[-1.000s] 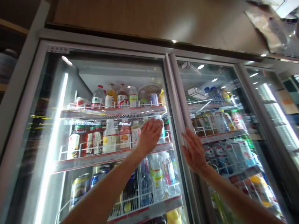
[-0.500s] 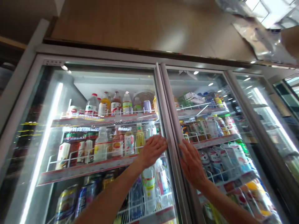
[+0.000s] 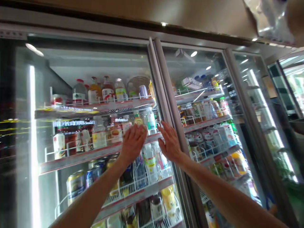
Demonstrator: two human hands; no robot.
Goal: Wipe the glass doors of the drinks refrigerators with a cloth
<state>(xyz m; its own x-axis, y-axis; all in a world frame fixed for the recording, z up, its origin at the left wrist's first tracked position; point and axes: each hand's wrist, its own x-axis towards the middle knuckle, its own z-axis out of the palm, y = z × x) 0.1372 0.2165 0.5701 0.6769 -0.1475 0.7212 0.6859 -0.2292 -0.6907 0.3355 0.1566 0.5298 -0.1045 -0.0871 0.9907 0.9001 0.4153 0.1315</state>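
Observation:
My left hand [image 3: 133, 140] is raised before the glass of the left fridge door [image 3: 95, 60], palm toward it, fingers stretched upward and close together. Nothing shows in its grasp, and it covers part of a bottle [image 3: 138, 119] on the middle shelf. My right hand [image 3: 170, 141] is open with fingers apart, in front of the metal door frame [image 3: 163, 91] where the two doors meet. Whether either hand touches the glass or the frame, I cannot tell. Both forearms reach up from the lower edge of the view.
Wire-fronted shelves [image 3: 80, 155] behind the left door carry bottles and cans, such as a yellow-and-blue can [image 3: 75, 186]. Through the right door [image 3: 201, 74] show further shelves of drinks. A wooden panel [image 3: 190, 15] runs above, with a clear plastic bag [image 3: 273, 22] at upper right.
My left hand has moved left, away from the door frame. My right hand has moved left and up, its fingers spreading. The view has come closer and tilted down.

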